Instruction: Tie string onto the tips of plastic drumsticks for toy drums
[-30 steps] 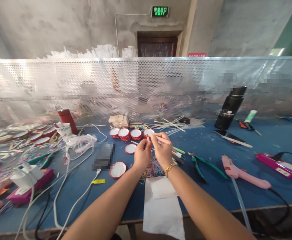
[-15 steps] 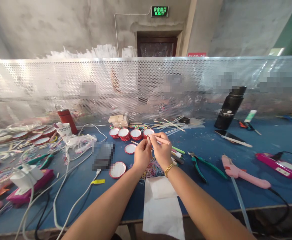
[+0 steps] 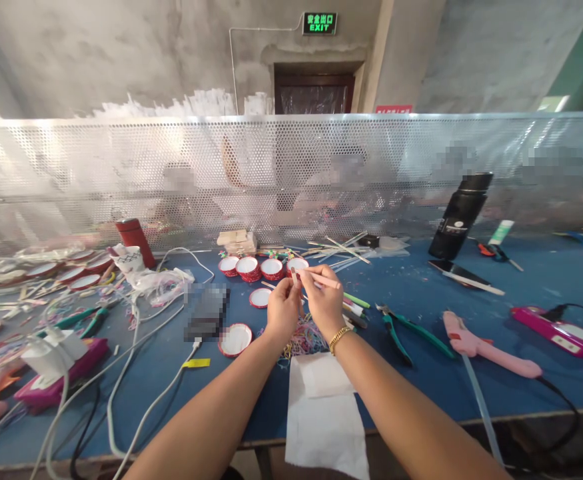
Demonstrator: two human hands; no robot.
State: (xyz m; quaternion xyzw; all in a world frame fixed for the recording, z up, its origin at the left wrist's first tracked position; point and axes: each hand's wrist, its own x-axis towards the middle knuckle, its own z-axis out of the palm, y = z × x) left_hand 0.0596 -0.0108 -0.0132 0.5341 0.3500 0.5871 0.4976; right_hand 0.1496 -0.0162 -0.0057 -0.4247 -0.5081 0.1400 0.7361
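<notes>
My right hand (image 3: pixel 325 305) is closed around a slim, pale pink pen-like stick (image 3: pixel 325 278), its near end slanting up to the right. Its other end meets a small narrow piece (image 3: pixel 294 276) pinched in the fingertips of my left hand (image 3: pixel 283 308); the piece is too small to name. Both hands are raised over a heap of colourful thin strands (image 3: pixel 305 337), close together. Just behind them stand several red-rimmed white round dishes (image 3: pixel 272 268), and single ones (image 3: pixel 235 340) lie to the left.
A white cloth (image 3: pixel 326 427) hangs over the table's front edge. Green-handled pliers (image 3: pixel 416 333) and a pink glue gun (image 3: pixel 491 350) lie at right, beyond them a black bottle (image 3: pixel 458 217). Leftward are a phone (image 3: pixel 207 313), white cables and a magenta power strip (image 3: pixel 61 380). A perforated screen (image 3: pixel 251 180) runs behind.
My hands stay almost in the same place. The small piece in my left fingertips has shifted slightly to the left against the tip of the pink stick.
</notes>
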